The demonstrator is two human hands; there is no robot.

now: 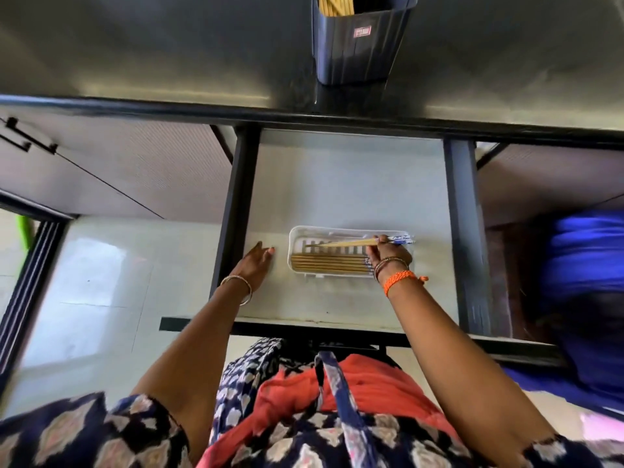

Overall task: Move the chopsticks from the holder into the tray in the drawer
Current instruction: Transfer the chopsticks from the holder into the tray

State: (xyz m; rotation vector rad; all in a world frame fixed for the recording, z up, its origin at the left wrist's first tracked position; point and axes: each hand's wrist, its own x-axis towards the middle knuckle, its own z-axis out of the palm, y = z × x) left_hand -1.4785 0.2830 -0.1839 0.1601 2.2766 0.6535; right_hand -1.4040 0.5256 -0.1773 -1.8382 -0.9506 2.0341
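A dark blue holder [359, 45] stands on the countertop at the top, with several wooden chopsticks [334, 4] still inside it. Below, the drawer [337, 184] is pulled out and a white slotted tray [299, 231] lies in it. Several chopsticks [329, 263] lie side by side along the tray's near side. My right hand [388, 253] grips a chopstick [341, 244] by its blue-patterned end, holding it slanted just above the tray. My left hand [256, 263] rests flat on the drawer floor, left of the tray, fingers apart.
The dark countertop edge [202, 108] overhangs the back of the drawer. Black drawer rails [467, 231] run down both sides. A blue blurred shape [587, 265] sits at the right. Light floor tiles [101, 282] show on the left.
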